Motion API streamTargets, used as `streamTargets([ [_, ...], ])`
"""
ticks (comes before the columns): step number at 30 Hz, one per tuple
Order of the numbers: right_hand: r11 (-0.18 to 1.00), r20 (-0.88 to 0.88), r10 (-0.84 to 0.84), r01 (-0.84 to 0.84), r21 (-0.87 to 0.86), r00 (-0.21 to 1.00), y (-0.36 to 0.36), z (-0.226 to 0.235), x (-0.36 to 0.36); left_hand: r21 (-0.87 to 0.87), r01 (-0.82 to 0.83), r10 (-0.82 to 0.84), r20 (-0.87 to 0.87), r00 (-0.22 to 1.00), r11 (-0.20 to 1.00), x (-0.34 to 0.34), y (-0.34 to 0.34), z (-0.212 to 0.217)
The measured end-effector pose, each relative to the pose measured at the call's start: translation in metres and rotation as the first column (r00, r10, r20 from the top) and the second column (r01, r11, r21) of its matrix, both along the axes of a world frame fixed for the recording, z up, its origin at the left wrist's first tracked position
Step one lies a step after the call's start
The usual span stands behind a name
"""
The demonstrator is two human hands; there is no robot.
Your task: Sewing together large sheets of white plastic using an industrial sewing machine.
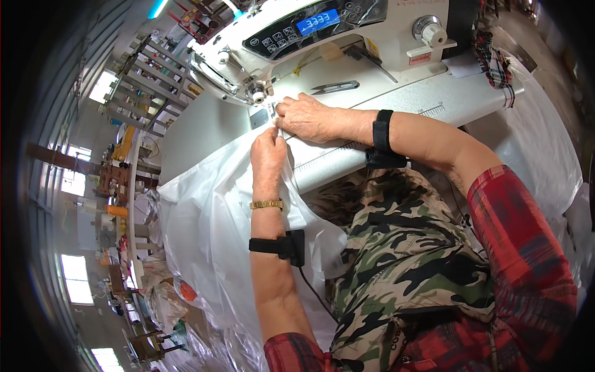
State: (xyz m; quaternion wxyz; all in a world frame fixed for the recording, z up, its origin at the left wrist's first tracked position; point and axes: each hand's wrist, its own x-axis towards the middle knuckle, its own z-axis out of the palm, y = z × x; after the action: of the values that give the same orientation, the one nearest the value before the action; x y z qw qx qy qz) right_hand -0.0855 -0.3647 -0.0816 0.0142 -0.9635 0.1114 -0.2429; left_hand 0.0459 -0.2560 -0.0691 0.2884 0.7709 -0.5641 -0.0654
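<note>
A white sewing machine (396,49) with a lit panel stands at the top. Just below its needle area, my two hands meet at the edge of a sheet of thin white fabric (211,204). My left hand (268,155) is closed, its fingertips pinching the fabric edge. Beside it, my right hand (308,119) is bent with fingers closed on the same edge by the presser foot (271,111). The fingertips partly hide what lies between them. From the machine bed, the fabric hangs down over my left side and lap.
Thread snips (336,87) lie on the machine bed behind my right hand. A ruler scale (328,155) runs along the bed's front edge. A plaid cloth strip (494,62) hangs at the right end. Clear plastic sheeting (527,149) drapes on the right. Shelving (155,80) stands further left.
</note>
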Motion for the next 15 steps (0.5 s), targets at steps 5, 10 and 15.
streamTargets([
  [5,0.994,-0.051,-0.082,0.078,-0.077,0.995,0.003,-0.002,0.007,0.101,0.042,-0.094,0.595,0.798,0.994,-0.017,0.013,0.01],
  [10,0.987,0.019,-0.116,0.118,-0.11,0.993,0.002,0.002,0.017,-0.039,0.135,-0.102,0.466,0.879,0.99,0.005,0.017,-0.004],
  [15,0.987,0.029,-0.087,0.09,-0.135,0.996,-0.002,0.0,0.015,-0.047,0.083,-0.061,0.355,0.933,0.995,-0.002,0.013,-0.002],
])
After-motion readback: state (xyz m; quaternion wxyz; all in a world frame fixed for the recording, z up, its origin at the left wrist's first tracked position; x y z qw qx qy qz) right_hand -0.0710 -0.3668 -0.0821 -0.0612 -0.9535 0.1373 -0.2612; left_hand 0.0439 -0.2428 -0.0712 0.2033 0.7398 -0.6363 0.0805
